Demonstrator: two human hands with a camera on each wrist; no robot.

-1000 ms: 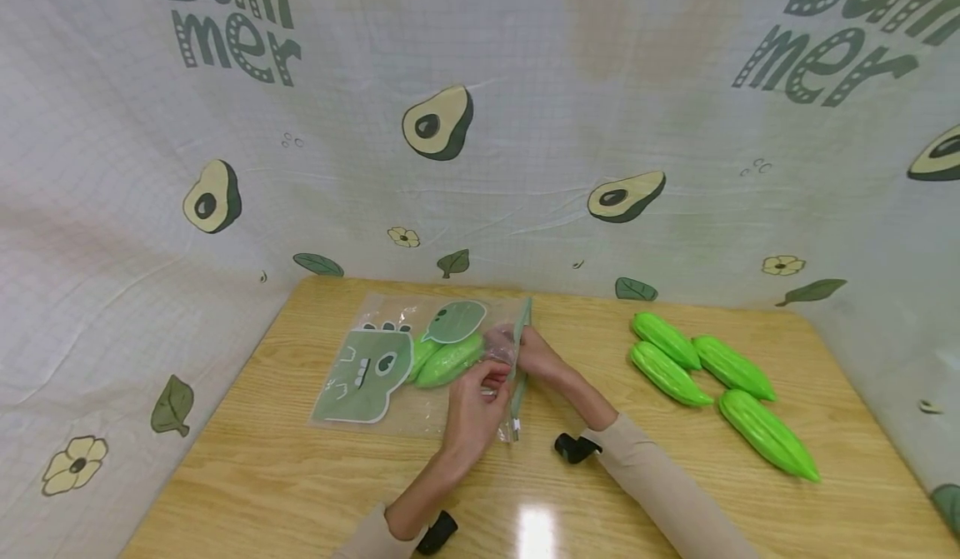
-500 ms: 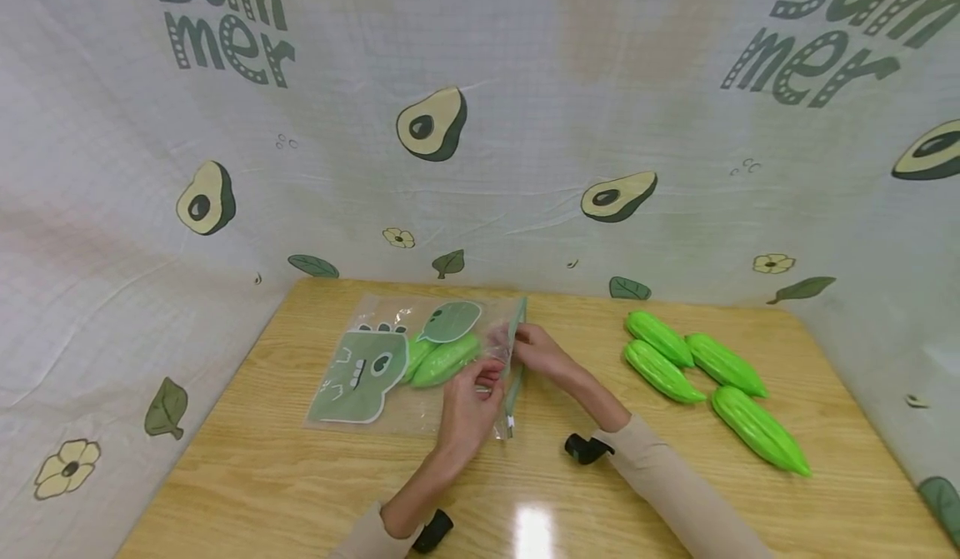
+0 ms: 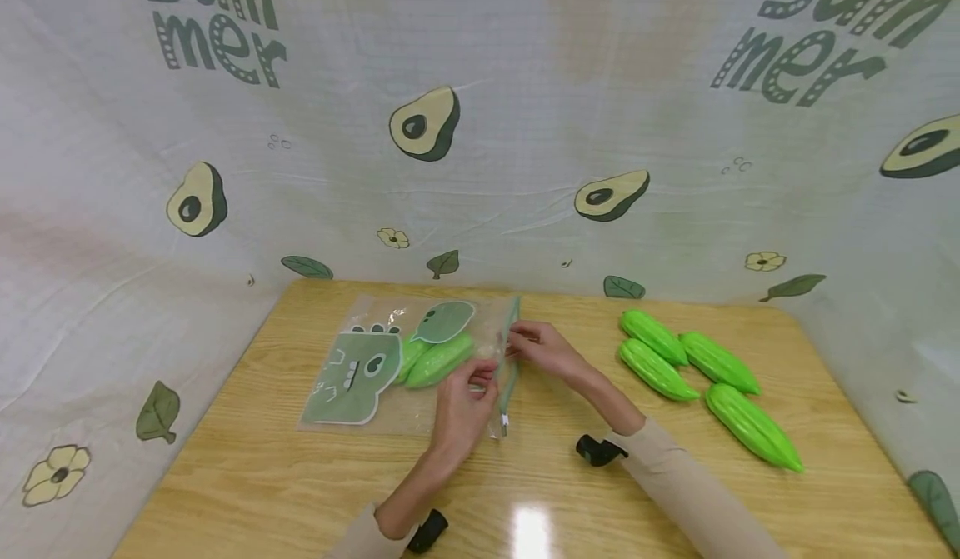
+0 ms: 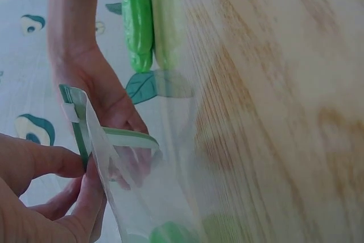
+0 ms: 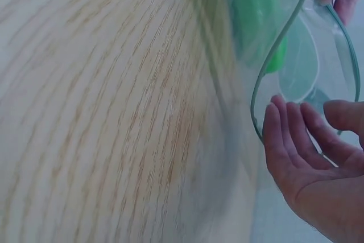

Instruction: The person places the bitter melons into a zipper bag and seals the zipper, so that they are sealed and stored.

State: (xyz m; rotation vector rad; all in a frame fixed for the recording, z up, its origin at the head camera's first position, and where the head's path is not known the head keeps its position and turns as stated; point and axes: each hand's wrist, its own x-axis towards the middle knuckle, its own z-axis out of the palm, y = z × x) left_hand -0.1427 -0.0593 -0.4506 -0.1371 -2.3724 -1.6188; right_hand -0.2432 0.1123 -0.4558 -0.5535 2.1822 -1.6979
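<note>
A clear zip bag (image 3: 420, 413) with a green dinosaur print lies on the table, its mouth facing right. Inside it rest two bright green, ridged, gourd-like vegetables (image 3: 440, 361), partly behind the print. My left hand (image 3: 461, 401) pinches the bag's near edge by the green zip strip (image 4: 81, 123) between thumb and fingers. At the parted mouth is my right hand (image 3: 546, 348); in the right wrist view its fingers (image 5: 296, 132) are loosely bent, hold nothing and reach just within the opening.
Several similar green vegetables (image 3: 752, 426) lie grouped on the right of the wooden table (image 3: 600, 509). A white cloth (image 3: 510, 126) printed with avocados hangs behind and at both sides. A slider (image 3: 504, 420) sits at the strip's near end.
My right hand has drawn back to the right, out of the bag's inside to its mouth. The left hand keeps its pinch on the edge. The head view has shifted slightly.
</note>
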